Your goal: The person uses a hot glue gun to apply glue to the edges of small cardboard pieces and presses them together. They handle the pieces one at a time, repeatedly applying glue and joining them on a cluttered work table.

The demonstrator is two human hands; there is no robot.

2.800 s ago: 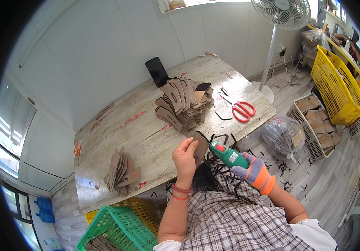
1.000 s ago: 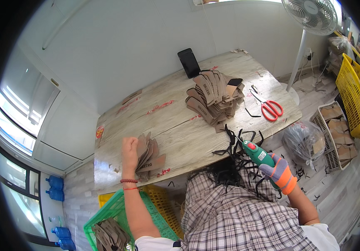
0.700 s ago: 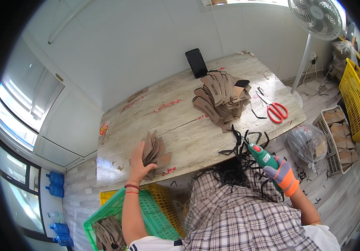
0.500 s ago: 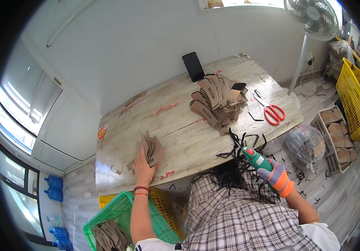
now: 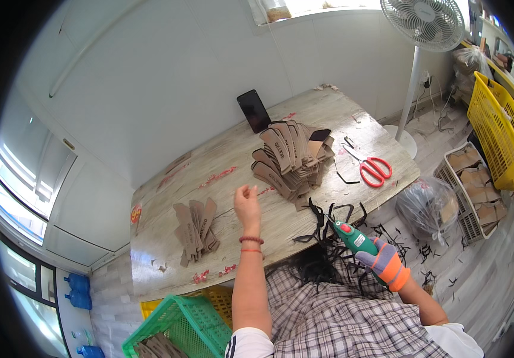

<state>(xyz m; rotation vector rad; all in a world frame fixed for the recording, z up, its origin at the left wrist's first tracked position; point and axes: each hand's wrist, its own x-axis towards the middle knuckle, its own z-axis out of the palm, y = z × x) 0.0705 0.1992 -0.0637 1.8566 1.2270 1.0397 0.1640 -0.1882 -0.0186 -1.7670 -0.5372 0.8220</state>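
Note:
My left hand (image 5: 247,209) is over the table between two groups of brown flat pieces, its fingers loosely bent and empty. To its left lies a small fanned bunch of these printed pieces (image 5: 196,230). A larger overlapping pile (image 5: 292,156) of the same pieces, some with black edges, lies to its right. My right hand (image 5: 383,262), in a purple-grey and orange glove, is closed round a green handheld power tool (image 5: 352,238) with a red button. The tool's thin tip is by black strip scraps (image 5: 316,222) at the table's front edge. More black scraps (image 5: 316,268) lie on my lap.
Red-handled scissors (image 5: 375,171) and a black phone (image 5: 254,111) rest on the wooden table (image 5: 233,197). Below left stands a green basket (image 5: 173,322) with brown pieces. At right are a plastic bag (image 5: 427,206), a white crate (image 5: 465,197), a yellow basket (image 5: 501,131) and a fan (image 5: 424,24).
My left hand has let go of the small bunch and moved right, toward the larger pile. The bunch now lies spread on the table. My right hand still holds the tool; the view has shifted slightly.

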